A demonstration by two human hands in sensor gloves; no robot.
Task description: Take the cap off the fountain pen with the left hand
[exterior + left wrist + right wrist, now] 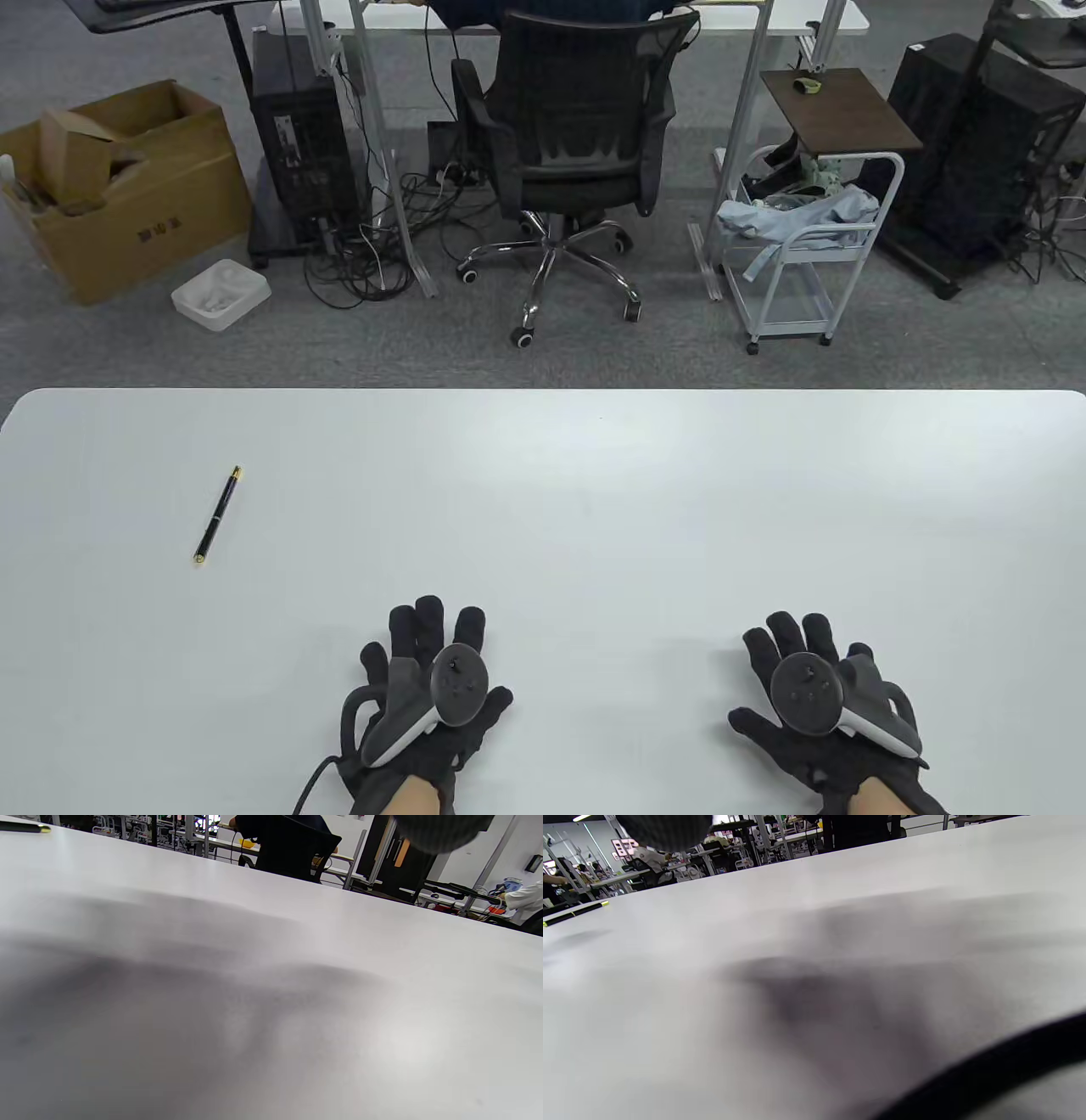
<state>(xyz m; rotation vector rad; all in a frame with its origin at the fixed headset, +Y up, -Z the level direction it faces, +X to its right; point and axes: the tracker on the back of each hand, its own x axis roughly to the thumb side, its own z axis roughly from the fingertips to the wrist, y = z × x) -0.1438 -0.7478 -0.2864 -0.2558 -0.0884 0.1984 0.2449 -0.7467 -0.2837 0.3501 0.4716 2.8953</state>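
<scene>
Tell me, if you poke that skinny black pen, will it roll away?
Probably, if nudged from the side: the fountain pen looks slim and round and lies flat on the smooth white table. It looks stiff, so it should lift without bending. Its glossy body may be slippery for gloved fingers.

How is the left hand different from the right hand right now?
The left hand lies nearer the fountain pen; the right hand lies far across the white table from it. The left hand's tracker has its white handle pointing to the table view's lower left, the right hand's to the lower right. Both wear black gloves, rest flat with fingers spread, and hold nothing.
</scene>
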